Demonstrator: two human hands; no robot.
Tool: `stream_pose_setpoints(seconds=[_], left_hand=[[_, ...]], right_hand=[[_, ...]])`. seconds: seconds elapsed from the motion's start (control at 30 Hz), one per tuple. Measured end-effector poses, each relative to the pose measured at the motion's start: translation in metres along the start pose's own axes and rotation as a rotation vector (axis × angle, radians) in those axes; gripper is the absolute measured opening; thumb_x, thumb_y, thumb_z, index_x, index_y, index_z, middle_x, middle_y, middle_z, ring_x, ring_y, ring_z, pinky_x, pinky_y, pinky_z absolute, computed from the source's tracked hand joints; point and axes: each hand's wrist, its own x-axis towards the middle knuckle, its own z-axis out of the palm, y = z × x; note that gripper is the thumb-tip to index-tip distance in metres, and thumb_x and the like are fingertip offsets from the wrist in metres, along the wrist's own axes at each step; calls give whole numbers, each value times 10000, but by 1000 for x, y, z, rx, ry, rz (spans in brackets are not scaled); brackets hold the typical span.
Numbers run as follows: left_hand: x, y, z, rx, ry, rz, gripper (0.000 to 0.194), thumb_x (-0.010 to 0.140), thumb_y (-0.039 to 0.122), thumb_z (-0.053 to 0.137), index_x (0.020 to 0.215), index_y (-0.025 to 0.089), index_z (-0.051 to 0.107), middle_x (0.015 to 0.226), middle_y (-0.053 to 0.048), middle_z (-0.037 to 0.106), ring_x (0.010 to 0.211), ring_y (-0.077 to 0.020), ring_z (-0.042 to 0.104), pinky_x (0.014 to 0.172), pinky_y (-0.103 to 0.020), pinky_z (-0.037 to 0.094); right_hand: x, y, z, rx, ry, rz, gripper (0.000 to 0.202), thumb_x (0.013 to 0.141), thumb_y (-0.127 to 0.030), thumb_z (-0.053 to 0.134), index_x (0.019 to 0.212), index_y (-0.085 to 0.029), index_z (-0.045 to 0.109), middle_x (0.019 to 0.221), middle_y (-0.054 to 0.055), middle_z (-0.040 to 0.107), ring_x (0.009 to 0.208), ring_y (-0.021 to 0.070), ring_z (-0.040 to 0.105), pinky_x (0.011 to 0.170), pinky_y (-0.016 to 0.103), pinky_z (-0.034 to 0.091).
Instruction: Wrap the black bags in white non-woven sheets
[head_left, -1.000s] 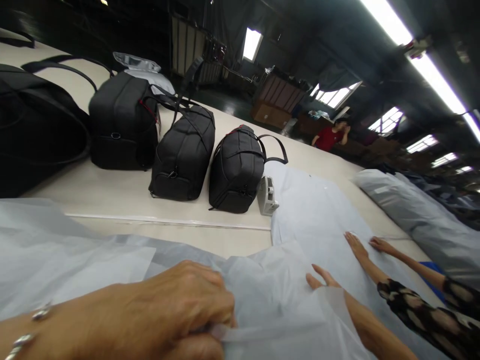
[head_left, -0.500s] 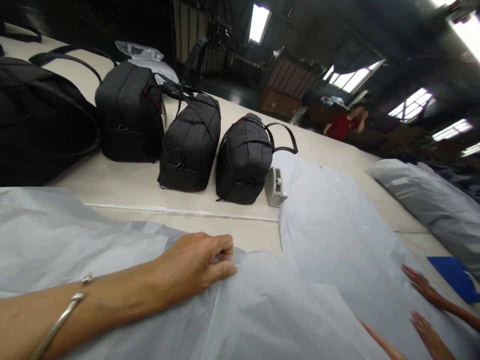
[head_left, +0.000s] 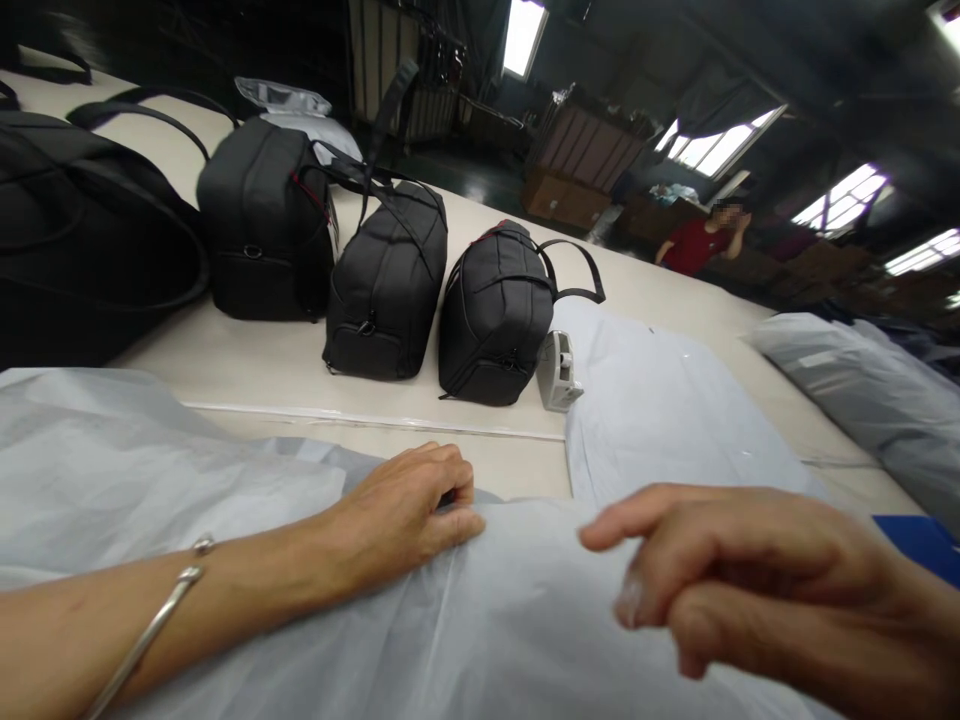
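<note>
My left hand [head_left: 420, 505], its wrist in a silver bangle [head_left: 146, 640], rests on a grey-white translucent plastic sheet or bag [head_left: 525, 620]. Its fingers are curled with the thumb close to them, pinching the plastic near its far edge. Over the right part of the same plastic hovers my right hand [head_left: 765, 580], slightly blurred. Its fingers are bent, apart and point left, with nothing plainly held. A shiny spot shows at one fingertip; I cannot tell if it is the nail. Beyond the hands lies another pale plastic sheet [head_left: 660, 400].
Several black bags [head_left: 487, 310] with handles line the cream table [head_left: 262, 365]. A small white tape-dispenser-like object [head_left: 559, 372] stands beside the nearest one. At right are a wrapped bundle [head_left: 847, 390] and a blue piece [head_left: 922, 545]. A person in red [head_left: 697, 245] is behind the table.
My right hand has come up into view from the lower right. A co-worker's hands on the pale sheet no longer show. My left hand keeps its grip; the view has shifted slightly.
</note>
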Motion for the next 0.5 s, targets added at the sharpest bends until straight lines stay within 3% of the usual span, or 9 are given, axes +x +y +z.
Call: stream_pose_setpoints(seconds=[0.1, 0.17, 0.27, 0.33, 0.5], left_hand=[[-1, -2, 2, 15, 7, 5, 136, 855, 278, 609, 763, 194, 555, 853, -1, 569, 852, -190, 505, 771, -312, 357], [0, -3, 4, 33, 9, 15, 133, 845, 269, 637, 768, 198, 556, 851, 2, 572, 845, -190, 504, 767, -316, 348], [1, -4, 6, 25, 23, 29, 172, 845, 278, 668, 760, 198, 542, 854, 5, 573, 856, -194, 510, 769, -320, 346], [1, -5, 6, -4, 18, 28, 184, 845, 279, 682, 769, 197, 535, 853, 8, 570, 865, -193, 517, 771, -319, 355], [0, -6, 6, -51, 55, 78, 179, 819, 170, 704, 925, 216, 567, 957, 15, 582, 946, -190, 524, 832, -315, 379]], right_hand=[[44, -30, 32, -102, -129, -54, 201, 785, -491, 785, 724, -300, 788, 963, 94, 674, 1100, 323, 602, 700, 338, 563], [63, -30, 42, -76, -92, -25, 283, 784, -530, 766, 732, -252, 773, 843, 71, 647, 792, 202, 612, 562, 258, 490], [74, -16, 42, 42, -86, 153, 400, 755, -585, 776, 799, -189, 743, 588, -11, 504, 508, 84, 415, 439, 204, 329], [74, -7, 38, 129, -168, 227, 430, 750, -585, 792, 841, -171, 727, 536, -48, 438, 478, 64, 369, 440, 197, 289], [75, 2, 31, 266, -315, 226, 374, 785, -498, 813, 905, -153, 730, 586, -63, 421, 487, 38, 365, 457, 184, 266]])
